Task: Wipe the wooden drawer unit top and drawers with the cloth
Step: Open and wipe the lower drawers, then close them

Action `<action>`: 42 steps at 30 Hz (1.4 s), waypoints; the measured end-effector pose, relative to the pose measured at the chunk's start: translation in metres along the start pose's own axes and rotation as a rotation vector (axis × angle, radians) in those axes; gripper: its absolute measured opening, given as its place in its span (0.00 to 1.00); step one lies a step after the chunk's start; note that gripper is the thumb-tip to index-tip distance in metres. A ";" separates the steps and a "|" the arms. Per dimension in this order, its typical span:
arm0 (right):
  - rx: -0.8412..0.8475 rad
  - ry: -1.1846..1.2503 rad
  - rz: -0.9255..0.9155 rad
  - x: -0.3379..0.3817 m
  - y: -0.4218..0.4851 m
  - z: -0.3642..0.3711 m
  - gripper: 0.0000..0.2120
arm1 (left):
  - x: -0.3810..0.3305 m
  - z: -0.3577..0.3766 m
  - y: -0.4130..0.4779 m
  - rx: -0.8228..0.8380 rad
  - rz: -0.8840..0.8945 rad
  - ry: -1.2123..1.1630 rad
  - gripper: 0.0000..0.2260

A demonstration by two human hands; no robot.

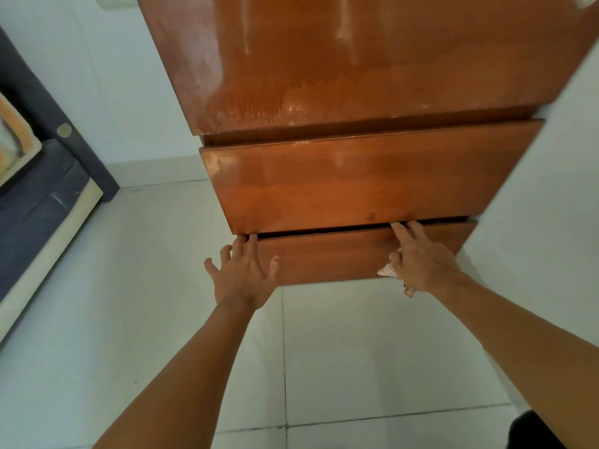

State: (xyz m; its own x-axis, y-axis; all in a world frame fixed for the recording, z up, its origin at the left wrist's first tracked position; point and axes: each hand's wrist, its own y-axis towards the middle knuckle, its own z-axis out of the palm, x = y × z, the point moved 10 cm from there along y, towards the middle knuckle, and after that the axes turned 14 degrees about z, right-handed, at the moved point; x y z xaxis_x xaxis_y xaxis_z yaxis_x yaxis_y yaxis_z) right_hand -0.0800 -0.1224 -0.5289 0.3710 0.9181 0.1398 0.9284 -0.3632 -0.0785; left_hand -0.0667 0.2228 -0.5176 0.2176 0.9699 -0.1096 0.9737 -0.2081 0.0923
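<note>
The wooden drawer unit stands ahead, its glossy top (372, 53) streaked with dusty patches. Below it the upper drawer front (356, 186) sticks out a little. The lower drawer front (340, 257) sits under it with a dark gap between them. My left hand (243, 273) has its fingertips hooked into that gap at the lower drawer's left end, fingers spread. My right hand (421, 257) reaches two fingers into the gap near the right end while the other fingers clutch a small pale cloth (387, 270), mostly hidden under the palm.
Pale floor tiles (356, 351) spread below the unit. A dark blue upholstered bed or sofa frame (39, 196) lies at the left. White wall (557, 189) flanks the unit closely on the right. A wall socket (113, 0) shows at top left.
</note>
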 end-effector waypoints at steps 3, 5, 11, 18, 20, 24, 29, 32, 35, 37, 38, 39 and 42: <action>0.040 -0.039 -0.014 0.001 0.000 -0.004 0.31 | -0.001 0.000 0.004 0.058 0.006 0.039 0.35; 0.060 -0.064 -0.011 0.002 0.000 -0.006 0.31 | 0.000 -0.001 0.005 0.073 0.005 0.041 0.36; 0.094 -0.104 -0.001 0.002 -0.001 -0.009 0.30 | 0.003 -0.001 0.005 0.139 0.025 0.082 0.40; 0.104 -0.144 -0.006 0.001 -0.010 -0.015 0.33 | 0.000 -0.004 0.000 0.176 0.038 0.094 0.40; 0.113 -0.141 -0.007 0.002 -0.011 -0.016 0.33 | 0.001 -0.006 -0.001 0.188 0.034 0.093 0.39; 0.127 -0.098 0.017 0.002 -0.017 -0.021 0.33 | -0.002 -0.009 -0.003 0.200 0.034 0.075 0.38; 0.045 0.131 0.062 0.013 -0.042 -0.047 0.22 | 0.001 -0.025 -0.006 0.116 0.109 0.060 0.28; -0.066 0.423 -0.045 0.057 -0.055 -0.085 0.14 | 0.005 -0.024 -0.011 0.120 0.136 0.010 0.27; -0.286 0.666 -0.277 0.121 -0.077 -0.117 0.15 | 0.004 -0.023 -0.013 0.125 0.128 -0.004 0.25; -0.344 0.589 -0.423 0.166 -0.084 -0.096 0.15 | 0.005 -0.021 -0.012 0.141 0.106 -0.004 0.22; -0.340 0.521 -0.456 0.184 -0.084 -0.075 0.16 | 0.005 -0.022 -0.012 0.139 0.104 -0.002 0.22; -0.333 0.448 -0.472 0.199 -0.083 -0.054 0.18 | 0.006 -0.022 -0.013 0.137 0.107 0.001 0.22; -0.259 0.292 -0.540 0.220 -0.091 0.000 0.19 | 0.008 -0.019 -0.018 0.171 0.119 -0.007 0.22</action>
State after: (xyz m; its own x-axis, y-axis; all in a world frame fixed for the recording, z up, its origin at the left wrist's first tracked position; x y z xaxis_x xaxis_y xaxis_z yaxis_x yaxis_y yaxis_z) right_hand -0.0830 0.1131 -0.4909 -0.1906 0.9142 0.3576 0.9470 0.0752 0.3124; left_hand -0.0836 0.2364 -0.5009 0.3320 0.9363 -0.1148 0.9380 -0.3406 -0.0645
